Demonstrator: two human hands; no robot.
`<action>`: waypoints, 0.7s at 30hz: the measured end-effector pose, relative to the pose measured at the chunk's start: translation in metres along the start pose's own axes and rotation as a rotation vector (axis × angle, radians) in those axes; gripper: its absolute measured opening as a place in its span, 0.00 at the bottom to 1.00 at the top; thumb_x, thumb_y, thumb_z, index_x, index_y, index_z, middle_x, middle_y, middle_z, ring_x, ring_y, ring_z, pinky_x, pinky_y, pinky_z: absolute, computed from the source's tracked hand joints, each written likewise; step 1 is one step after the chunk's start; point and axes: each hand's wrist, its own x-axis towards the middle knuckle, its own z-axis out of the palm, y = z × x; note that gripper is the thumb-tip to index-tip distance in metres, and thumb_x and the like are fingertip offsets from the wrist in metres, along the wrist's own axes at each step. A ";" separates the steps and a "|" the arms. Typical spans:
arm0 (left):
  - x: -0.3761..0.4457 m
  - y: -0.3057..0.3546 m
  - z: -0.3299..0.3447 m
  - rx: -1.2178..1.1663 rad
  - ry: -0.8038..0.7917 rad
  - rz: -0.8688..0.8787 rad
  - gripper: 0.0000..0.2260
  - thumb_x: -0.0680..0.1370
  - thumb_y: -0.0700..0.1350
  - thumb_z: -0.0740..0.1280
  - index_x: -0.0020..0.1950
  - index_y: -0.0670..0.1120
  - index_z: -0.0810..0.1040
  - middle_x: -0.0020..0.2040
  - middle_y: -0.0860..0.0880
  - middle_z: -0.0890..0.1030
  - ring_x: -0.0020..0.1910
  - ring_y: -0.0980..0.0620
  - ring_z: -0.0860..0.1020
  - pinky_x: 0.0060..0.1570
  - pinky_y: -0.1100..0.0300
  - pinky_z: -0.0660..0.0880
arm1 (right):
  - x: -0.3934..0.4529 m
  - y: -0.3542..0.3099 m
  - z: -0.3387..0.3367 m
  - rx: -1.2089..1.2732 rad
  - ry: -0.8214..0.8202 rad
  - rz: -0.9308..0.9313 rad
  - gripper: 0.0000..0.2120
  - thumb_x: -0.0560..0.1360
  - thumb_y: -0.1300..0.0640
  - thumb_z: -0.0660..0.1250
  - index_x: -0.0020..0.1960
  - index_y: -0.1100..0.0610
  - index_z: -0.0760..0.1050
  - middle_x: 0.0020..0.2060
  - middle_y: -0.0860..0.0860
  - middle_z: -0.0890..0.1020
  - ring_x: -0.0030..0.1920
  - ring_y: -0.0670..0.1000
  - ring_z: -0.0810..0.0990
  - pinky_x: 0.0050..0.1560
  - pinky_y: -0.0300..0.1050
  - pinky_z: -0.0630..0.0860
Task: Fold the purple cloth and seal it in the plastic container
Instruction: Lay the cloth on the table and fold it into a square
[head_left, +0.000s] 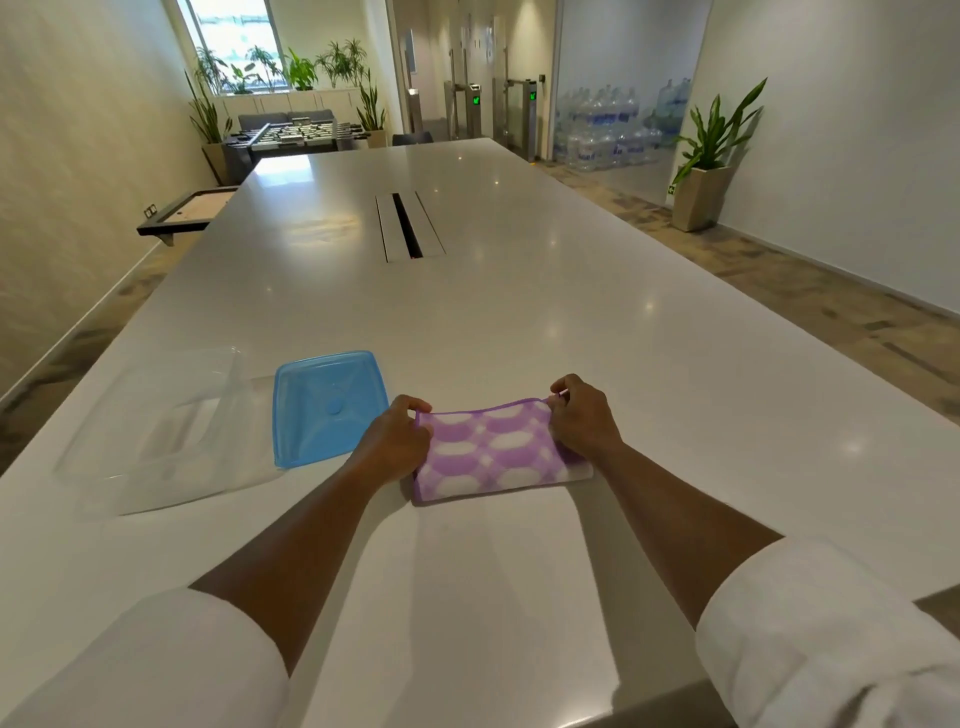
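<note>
Low centre of frame, left hand and right hand pinch the purple cloth at its far corners, long axis spanning both grips, container lying leftward.

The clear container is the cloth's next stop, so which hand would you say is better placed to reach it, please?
Left, probably: the left hand pinches the cloth nearer the clear container.
</note>
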 end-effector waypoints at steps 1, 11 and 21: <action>0.000 0.000 0.001 0.046 0.016 0.011 0.10 0.80 0.46 0.62 0.62 0.52 0.71 0.54 0.46 0.78 0.51 0.48 0.77 0.42 0.60 0.74 | 0.001 0.001 0.002 -0.005 0.008 -0.002 0.10 0.78 0.58 0.61 0.57 0.59 0.76 0.55 0.59 0.81 0.55 0.59 0.79 0.56 0.49 0.74; 0.001 -0.005 0.006 0.339 0.177 0.196 0.12 0.77 0.50 0.65 0.60 0.52 0.73 0.53 0.50 0.78 0.49 0.48 0.79 0.47 0.55 0.76 | 0.007 0.004 0.015 -0.108 0.119 -0.054 0.09 0.78 0.54 0.62 0.55 0.53 0.78 0.54 0.54 0.81 0.53 0.57 0.79 0.51 0.48 0.74; 0.009 0.021 0.019 0.405 0.181 0.621 0.16 0.77 0.57 0.63 0.63 0.54 0.75 0.60 0.52 0.77 0.60 0.51 0.74 0.56 0.53 0.73 | 0.013 0.006 0.020 -0.138 0.102 0.000 0.11 0.79 0.52 0.58 0.57 0.53 0.76 0.57 0.56 0.76 0.54 0.59 0.79 0.51 0.47 0.71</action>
